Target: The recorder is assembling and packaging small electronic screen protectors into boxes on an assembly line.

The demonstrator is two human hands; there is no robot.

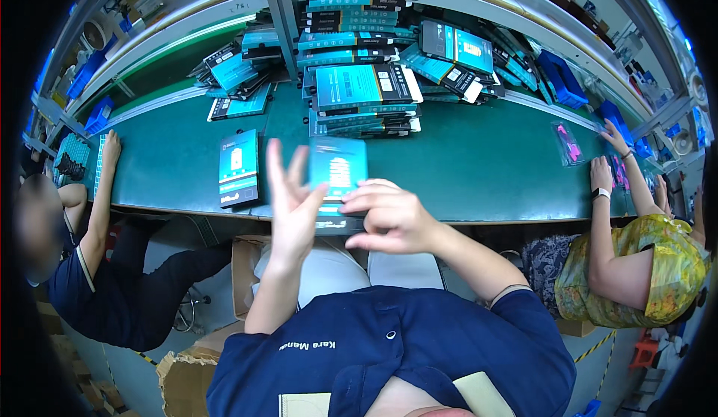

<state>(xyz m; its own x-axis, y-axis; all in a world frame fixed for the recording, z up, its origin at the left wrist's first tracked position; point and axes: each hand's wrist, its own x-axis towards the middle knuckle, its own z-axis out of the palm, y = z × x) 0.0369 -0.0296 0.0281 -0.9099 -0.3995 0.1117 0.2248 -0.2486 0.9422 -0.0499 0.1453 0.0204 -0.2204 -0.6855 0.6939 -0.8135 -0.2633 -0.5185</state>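
Note:
I hold a flat teal-and-black retail box [338,170] up in front of me, above the near edge of the green table [479,170]. My right hand [389,215] grips the box along its lower edge. My left hand [292,200] is beside the box's left side, fingers spread and pointing up, thumb touching the box. A second box of the same kind [238,168] lies flat on the table to the left.
Stacks of teal-and-black boxes [363,88] crowd the back of the table. A person in dark blue sits at my left, hand on the table. At my right, a person in yellow handles pink items in clear bags [568,144]. Cardboard cartons [247,267] sit below.

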